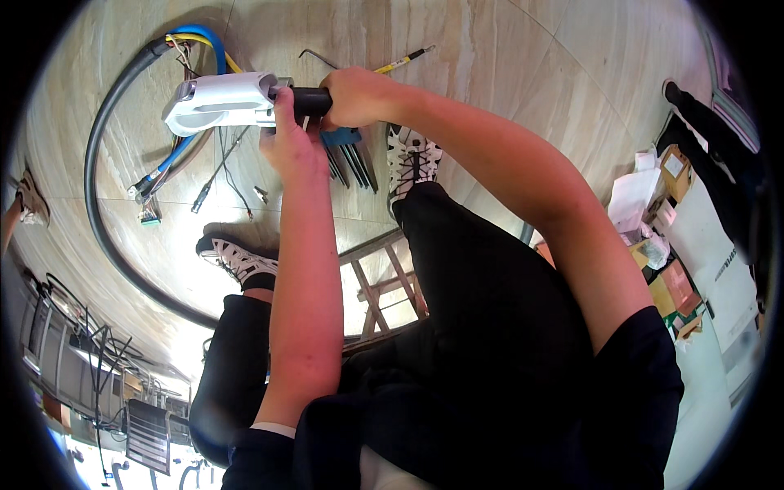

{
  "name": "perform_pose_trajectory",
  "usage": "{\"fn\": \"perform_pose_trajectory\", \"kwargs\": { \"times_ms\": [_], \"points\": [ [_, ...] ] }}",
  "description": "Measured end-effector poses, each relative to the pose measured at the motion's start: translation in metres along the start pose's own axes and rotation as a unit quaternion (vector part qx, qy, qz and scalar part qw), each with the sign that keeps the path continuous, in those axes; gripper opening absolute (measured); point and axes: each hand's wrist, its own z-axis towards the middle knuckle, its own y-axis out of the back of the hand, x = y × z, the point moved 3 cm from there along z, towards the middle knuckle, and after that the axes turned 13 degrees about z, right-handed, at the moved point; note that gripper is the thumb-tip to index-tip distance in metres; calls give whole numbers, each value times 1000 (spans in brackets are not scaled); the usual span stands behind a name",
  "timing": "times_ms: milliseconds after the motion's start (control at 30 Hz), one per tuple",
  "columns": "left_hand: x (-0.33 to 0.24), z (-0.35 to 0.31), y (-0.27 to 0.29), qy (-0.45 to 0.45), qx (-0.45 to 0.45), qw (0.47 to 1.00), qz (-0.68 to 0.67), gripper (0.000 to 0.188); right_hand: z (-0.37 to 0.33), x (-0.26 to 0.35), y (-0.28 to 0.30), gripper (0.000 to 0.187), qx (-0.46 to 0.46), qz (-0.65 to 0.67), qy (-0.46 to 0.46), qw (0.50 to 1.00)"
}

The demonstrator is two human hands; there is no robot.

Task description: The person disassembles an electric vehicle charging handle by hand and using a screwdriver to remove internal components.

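Note:
A white plastic handle housing (216, 102), shaped like that of a charging gun, is held up over the floor in front of me. From its right end sticks out a black cylindrical part (312, 101). My left hand (292, 145) is closed on the housing's right end, its thumb pressed along the side. My right hand (357, 96) closes round the outer end of the black cylinder; some of its fingers are hidden. Just below the hands, on the floor, lies a blue holder (347, 137) with several dark rods, like a hex key set.
A thick black cable (91, 171) loops round on the left, its end split into blue and yellow wires (214, 41). Loose connectors (149, 214) lie on the tiles. Beyond my hands is a yellow-handled hook tool (404, 60). A wooden stool (384, 286) is below me; cardboard boxes (676, 167) stand right.

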Motion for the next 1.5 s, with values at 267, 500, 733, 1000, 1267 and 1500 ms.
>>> {"fn": "perform_pose_trajectory", "kwargs": {
  "times_ms": [267,500,733,1000,1267,1500],
  "points": [
    [1,3,10,-27,34,999,1,49,-2,4,-4,41,-20,-49,15,999],
    [2,-1,6,-45,-7,999,27,47,-6,5,-6,44,-27,-43,22,998],
    [0,-1,2,-25,-24,999,19,49,-6,3,-7,45,-53,-42,22,997],
    [-4,4,12,-14,19,999,35,51,-11,9,-5,45,-41,-49,14,998],
    [-2,-1,1,-29,7,999,22,49,-8,5,-4,45,-32,-44,21,998],
    [4,9,8,12,70,997,-30,43,-17,11,-5,42,-43,-59,18,997]
  ]
}}
